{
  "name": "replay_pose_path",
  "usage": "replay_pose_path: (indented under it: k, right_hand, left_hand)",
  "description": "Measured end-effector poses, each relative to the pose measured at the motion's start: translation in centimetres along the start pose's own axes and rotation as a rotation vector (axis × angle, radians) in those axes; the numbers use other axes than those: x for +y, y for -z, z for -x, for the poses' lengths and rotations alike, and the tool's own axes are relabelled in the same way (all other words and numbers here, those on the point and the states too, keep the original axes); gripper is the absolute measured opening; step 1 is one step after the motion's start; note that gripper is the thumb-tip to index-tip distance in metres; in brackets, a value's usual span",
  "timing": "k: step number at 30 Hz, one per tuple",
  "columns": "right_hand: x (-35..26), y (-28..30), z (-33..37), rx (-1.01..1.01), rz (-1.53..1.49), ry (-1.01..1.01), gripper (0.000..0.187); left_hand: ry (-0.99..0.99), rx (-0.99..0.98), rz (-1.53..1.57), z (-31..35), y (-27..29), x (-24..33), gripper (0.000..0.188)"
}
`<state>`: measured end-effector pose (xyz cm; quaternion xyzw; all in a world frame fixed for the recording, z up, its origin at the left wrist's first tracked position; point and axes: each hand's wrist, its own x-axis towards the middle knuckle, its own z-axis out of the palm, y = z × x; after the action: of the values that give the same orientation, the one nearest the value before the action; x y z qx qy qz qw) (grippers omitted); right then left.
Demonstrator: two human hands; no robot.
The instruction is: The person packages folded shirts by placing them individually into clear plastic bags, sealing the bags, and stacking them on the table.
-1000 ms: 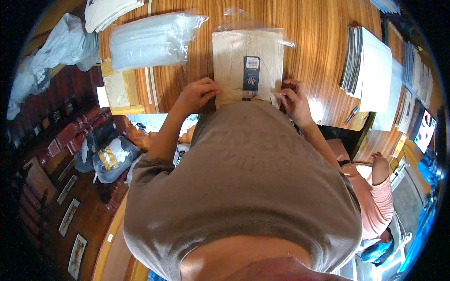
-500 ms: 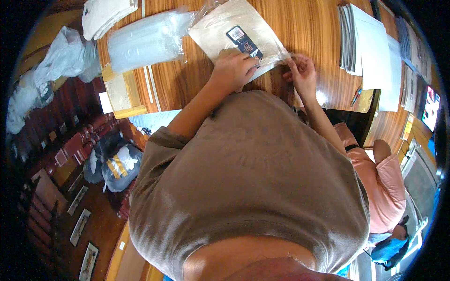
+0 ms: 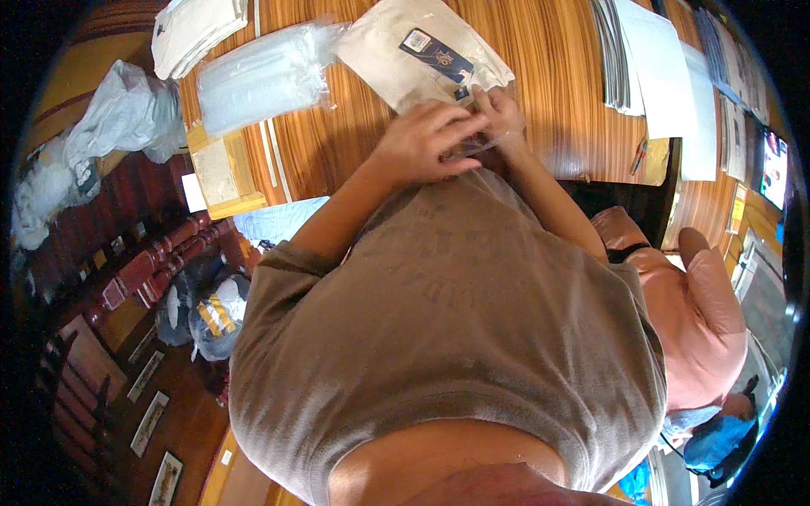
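Note:
A folded cream cloth [image 3: 371,46] lies near the table's front edge, with a long dark hang tag [image 3: 439,56] on top and a small dark label below it. Clear plastic film [image 3: 477,145] of its bag shows between my hands, at the near end. My right hand [image 3: 504,120] is closed at the near right corner, fingertips pinching the bag beside the small label. From the left, my left hand [image 3: 429,142] reaches over the near edge, fingers stretched toward the right hand and thumb apart from them. Whether it touches the film is hard to see.
A stack of clear plastic bags [image 3: 261,78] lies to the left, with folded cream cloths [image 3: 198,32] beyond. At right are a stack of white sheets [image 3: 654,72] and a small red-handled tool [image 3: 639,157]. Another person in a pink garment [image 3: 683,320] is close on my right.
My right hand has moved left and inward along the bag's near edge. My left hand has come off the tag toward me, its fingers now stretched, leaving more of the tag uncovered.

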<state>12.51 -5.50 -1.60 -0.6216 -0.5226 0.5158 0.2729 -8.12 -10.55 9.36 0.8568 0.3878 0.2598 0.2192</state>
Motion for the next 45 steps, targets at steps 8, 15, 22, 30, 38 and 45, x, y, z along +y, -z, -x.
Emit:
replay_pose_path:
  k: [8, 15, 22, 30, 38, 45]
  right_hand:
    - [-1.1, 1.0, 4.0, -0.029, -0.170, -0.192, 0.042]
    - [2.1, 6.4, 11.1, -0.149, -0.169, -0.321, 0.044]
    - [4.6, 8.6, 19.6, 0.129, -0.549, -0.530, 0.033]
    - [-2.8, 11.6, 20.4, 0.126, 0.214, 0.041, 0.059]
    - [-14.8, 10.6, 7.5, 0.177, -0.106, 0.539, 0.035]
    - [-10.7, 4.1, 2.9, 0.348, -0.765, 0.202, 0.049]
  left_hand:
    - [0.052, -0.108, -0.183, 4.1, -2.5, -3.5, 0.096]
    - [-0.190, 0.082, -0.220, 5.7, -9.0, -2.1, 0.047]
    - [-0.324, 0.123, 0.102, 4.6, -6.6, -0.8, 0.037]
    - [-0.133, 0.275, 0.700, -3.1, 3.7, 1.5, 0.030]
    - [0.262, 0.726, 1.114, -5.7, 4.7, -4.2, 0.035]
    - [0.263, 0.633, -0.152, -6.7, 0.9, -1.9, 0.047]
